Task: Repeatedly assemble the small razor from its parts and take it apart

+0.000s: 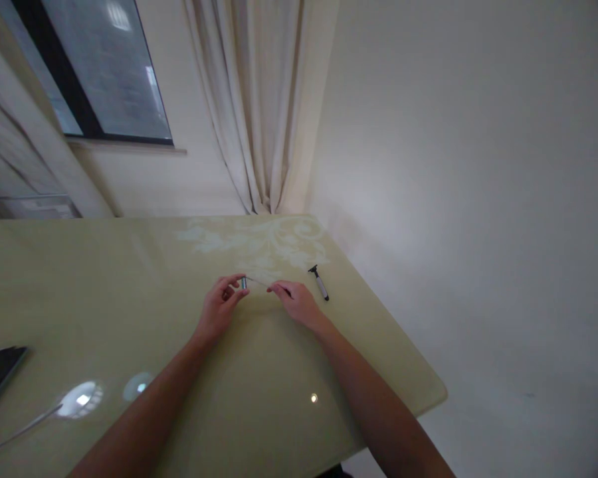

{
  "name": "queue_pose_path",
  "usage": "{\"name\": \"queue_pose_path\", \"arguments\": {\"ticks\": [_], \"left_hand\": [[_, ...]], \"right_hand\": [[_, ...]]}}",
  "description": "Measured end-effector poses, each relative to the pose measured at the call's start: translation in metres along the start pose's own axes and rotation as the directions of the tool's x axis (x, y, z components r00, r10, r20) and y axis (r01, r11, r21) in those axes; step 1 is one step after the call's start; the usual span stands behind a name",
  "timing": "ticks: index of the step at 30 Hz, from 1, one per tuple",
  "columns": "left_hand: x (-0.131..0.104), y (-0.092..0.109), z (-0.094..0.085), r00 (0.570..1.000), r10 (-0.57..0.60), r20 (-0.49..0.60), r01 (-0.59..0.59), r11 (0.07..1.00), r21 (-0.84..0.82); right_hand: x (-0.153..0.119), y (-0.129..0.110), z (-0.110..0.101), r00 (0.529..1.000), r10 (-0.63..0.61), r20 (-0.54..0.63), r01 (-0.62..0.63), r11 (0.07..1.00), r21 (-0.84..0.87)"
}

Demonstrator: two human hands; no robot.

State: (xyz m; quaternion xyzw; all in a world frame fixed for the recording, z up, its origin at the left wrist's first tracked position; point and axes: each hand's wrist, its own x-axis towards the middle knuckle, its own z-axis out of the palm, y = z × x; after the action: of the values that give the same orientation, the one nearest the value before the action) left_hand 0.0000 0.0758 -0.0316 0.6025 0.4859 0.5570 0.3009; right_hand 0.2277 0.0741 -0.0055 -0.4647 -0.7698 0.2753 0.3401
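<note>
Between the thumb and fingers of my left hand [224, 299] is a small razor cartridge [244, 283], held upright on its edge, with a blue-green strip showing. My right hand [294, 299] is closed around a thin metal rod-like tool [258, 282]. The tool slants leftward, and its far end meets or nearly meets the top of the cartridge; whether they touch is too small to tell. A razor [319, 284] with a black head and a grey handle lies on the table, just right of my right hand.
The glossy, pale green table [259, 411] has a rounded right corner beside a white wall [468, 212]. At the left edge lies a dark flat device [0, 372], with a thin white rod [20, 435] below it. Curtains [259, 99] hang behind.
</note>
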Motion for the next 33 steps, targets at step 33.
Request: {"name": "queue_pose_path", "arguments": {"ticks": [33], "left_hand": [[-0.0001,0.0033,-0.0002,0.999,-0.023,0.022,0.023,1.000,0.003]], "right_hand": [[0.0040,0.0009,-0.0035,0.996,0.058,0.065,-0.054,0.996,-0.070]]}}
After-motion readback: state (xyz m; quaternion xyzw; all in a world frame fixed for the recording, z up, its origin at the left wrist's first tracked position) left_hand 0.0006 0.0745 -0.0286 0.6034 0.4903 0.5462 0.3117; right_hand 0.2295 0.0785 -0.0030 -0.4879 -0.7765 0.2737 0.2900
